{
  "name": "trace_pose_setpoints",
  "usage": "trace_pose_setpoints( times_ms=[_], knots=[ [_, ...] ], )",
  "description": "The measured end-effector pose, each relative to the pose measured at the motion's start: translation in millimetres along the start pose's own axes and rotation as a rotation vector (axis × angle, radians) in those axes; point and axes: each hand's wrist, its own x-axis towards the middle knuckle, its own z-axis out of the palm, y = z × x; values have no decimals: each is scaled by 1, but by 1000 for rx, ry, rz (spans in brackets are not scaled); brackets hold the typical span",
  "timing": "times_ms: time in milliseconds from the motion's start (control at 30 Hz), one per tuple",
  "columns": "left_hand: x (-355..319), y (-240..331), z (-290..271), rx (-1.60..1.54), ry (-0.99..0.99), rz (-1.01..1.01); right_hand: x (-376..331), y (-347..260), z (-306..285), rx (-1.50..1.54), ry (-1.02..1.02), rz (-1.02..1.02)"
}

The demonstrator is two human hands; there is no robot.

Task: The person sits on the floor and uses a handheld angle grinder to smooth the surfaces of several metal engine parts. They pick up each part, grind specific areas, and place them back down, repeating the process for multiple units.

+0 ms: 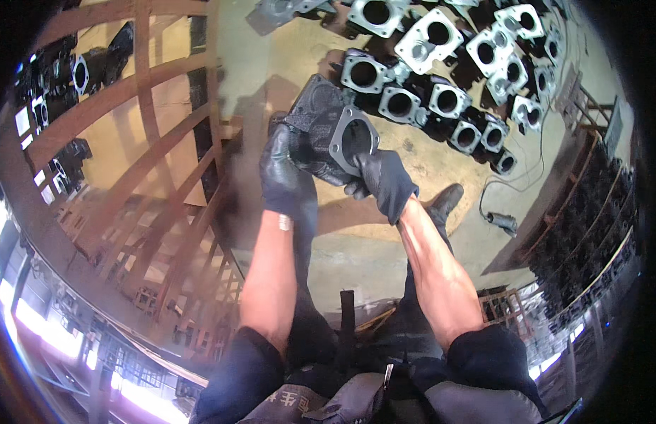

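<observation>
Between my two gloved hands, above the floor, is a dark cast metal housing point(315, 131). Its grey machined flange, with a large round bore and bolt holes at the corners, faces right. My left hand point(282, 166), in a black glove, is closed against the left side of the casting. At the flange's lower edge, my right hand point(386, 180) grips the rim, also in a black glove. Some of the fingers of both hands are hidden behind the casting.
Several similar flanged castings point(400, 104) stand ahead and to the right on the floor. A brown slatted metal crate point(141, 92) rises at left with castings inside. A black tool with a cord point(501, 222) lies at right, near a bin of dark parts point(589, 226).
</observation>
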Motion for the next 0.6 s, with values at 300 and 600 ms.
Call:
trace_pose_setpoints(
  times_ms=[300,600],
  knots=[
    [-113,-35,108,267,113,53,-96,89,-146,734,-203,-233],
    [-222,-96,163,832,-85,290,-133,123,-184,1462,-332,-259]
  ],
)
